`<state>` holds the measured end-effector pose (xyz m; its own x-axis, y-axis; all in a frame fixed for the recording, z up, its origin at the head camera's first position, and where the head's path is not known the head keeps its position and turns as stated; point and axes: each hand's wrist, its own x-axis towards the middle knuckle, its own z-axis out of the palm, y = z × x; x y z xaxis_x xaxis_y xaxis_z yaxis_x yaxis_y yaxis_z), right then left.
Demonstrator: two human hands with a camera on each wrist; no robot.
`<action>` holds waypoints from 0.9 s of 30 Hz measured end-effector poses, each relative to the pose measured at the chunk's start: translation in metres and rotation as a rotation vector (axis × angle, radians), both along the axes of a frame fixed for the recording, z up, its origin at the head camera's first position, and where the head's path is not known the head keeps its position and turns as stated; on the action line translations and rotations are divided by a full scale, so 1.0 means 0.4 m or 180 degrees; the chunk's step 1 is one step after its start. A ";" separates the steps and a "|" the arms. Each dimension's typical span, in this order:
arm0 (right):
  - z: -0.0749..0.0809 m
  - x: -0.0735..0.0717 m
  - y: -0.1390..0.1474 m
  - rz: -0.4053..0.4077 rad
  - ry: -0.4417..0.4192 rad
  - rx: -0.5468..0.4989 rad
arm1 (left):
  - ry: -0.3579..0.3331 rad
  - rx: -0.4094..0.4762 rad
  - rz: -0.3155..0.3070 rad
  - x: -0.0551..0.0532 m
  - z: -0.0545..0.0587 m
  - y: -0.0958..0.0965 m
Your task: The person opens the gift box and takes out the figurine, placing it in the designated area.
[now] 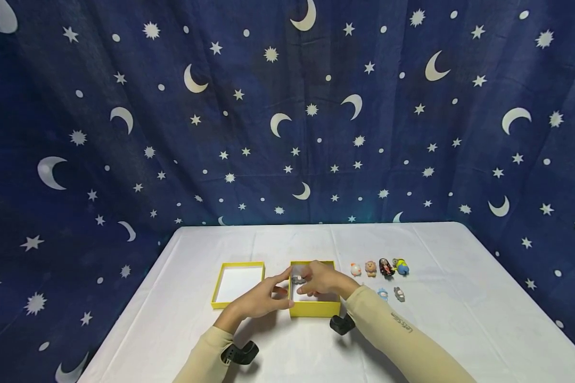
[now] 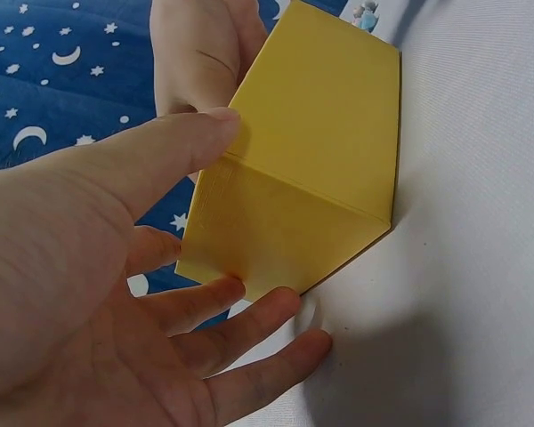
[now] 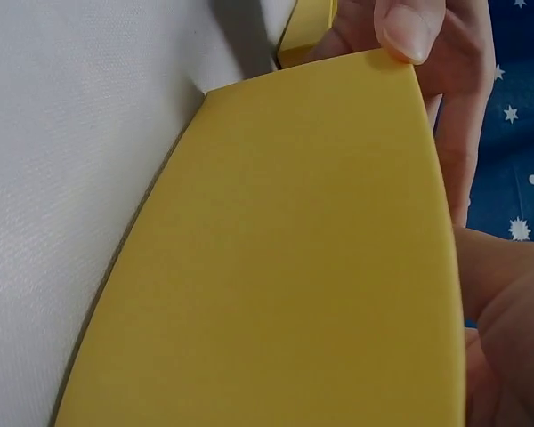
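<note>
A yellow box (image 1: pixel 314 309) with a white inside stands on the table in the head view. My left hand (image 1: pixel 261 299) is at its left side. In the left wrist view the thumb (image 2: pixel 215 129) touches the box near its corner, and the other fingers spread along the side wall. My right hand (image 1: pixel 323 279) reaches over the near wall into the box, fingers bent downward. A small grey figure (image 1: pixel 298 279) lies inside, left of the right hand. The yellow wall hides the right fingertips in the right wrist view, so whether they hold anything is unclear.
Left of the box lies a yellow-rimmed lid (image 1: pixel 241 282), white side up. Several small figures stand or lie to the right, among them a dark-haired one (image 1: pixel 386 268), a brown one (image 1: pixel 371 268) and a grey one (image 1: pixel 399 294). A starry blue curtain (image 1: pixel 287 133) hangs behind the table.
</note>
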<state>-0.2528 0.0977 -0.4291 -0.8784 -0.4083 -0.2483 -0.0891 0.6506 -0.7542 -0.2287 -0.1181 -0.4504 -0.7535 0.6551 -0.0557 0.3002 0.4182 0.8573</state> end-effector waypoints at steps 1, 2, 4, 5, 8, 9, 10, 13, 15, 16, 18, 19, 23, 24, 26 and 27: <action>0.000 0.001 0.001 -0.0034 -0.0016 -0.0026 | 0.0000 0.0002 0.0004 0.000 0.000 0.000; 0.000 0.001 0.001 -0.0067 -0.0035 -0.0062 | 0.0005 0.0002 0.0006 0.000 -0.001 0.000; 0.000 0.002 0.002 -0.0098 -0.0052 -0.0078 | -0.0004 0.0006 0.0011 0.000 -0.001 0.000; -0.001 0.001 0.001 -0.0091 -0.0051 -0.0084 | -0.0013 0.0013 0.0009 0.000 -0.001 0.000; -0.006 -0.001 -0.002 -0.0057 -0.0073 -0.0136 | -0.0032 0.0029 -0.0001 0.000 0.000 0.001; -0.009 -0.002 -0.003 -0.0031 -0.0079 -0.0153 | -0.0037 0.0031 -0.0002 0.000 0.001 0.001; -0.013 -0.004 -0.004 -0.0003 -0.0086 -0.0175 | -0.0033 0.0033 -0.0005 0.000 0.000 0.001; -0.022 -0.010 -0.008 0.0043 -0.0069 -0.0229 | 0.0017 0.0001 -0.0002 0.001 0.001 0.000; -0.029 -0.014 -0.010 0.0074 -0.0031 -0.0270 | 0.0040 -0.0013 0.0004 0.001 0.001 0.000; -0.033 -0.016 -0.011 0.0091 0.0025 -0.0264 | 0.0047 -0.0018 0.0004 0.002 0.002 0.000; -0.041 -0.019 -0.013 0.0118 0.0147 -0.0232 | 0.0040 -0.0016 0.0006 0.002 0.003 0.000; -0.044 -0.020 -0.015 0.0105 0.0182 -0.0226 | 0.0025 -0.0006 0.0004 0.002 0.004 0.000; -0.057 -0.025 -0.018 0.0099 0.0318 -0.0205 | -0.0017 0.0055 -0.0012 0.002 0.003 0.001; -0.058 -0.025 -0.019 0.0101 0.0336 -0.0205 | -0.0027 0.0075 -0.0021 0.001 0.002 0.001; -0.061 -0.026 -0.019 0.0118 0.0361 -0.0219 | -0.0044 0.0101 -0.0027 0.002 0.002 0.001; -0.063 -0.026 -0.019 0.0121 0.0368 -0.0227 | -0.0045 0.0106 -0.0030 0.001 0.002 0.001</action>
<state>-0.2630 0.0899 -0.4542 -0.8830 -0.4548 -0.1157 -0.2016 0.5903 -0.7816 -0.2281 -0.1175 -0.4497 -0.7467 0.6637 -0.0444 0.2916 0.3867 0.8749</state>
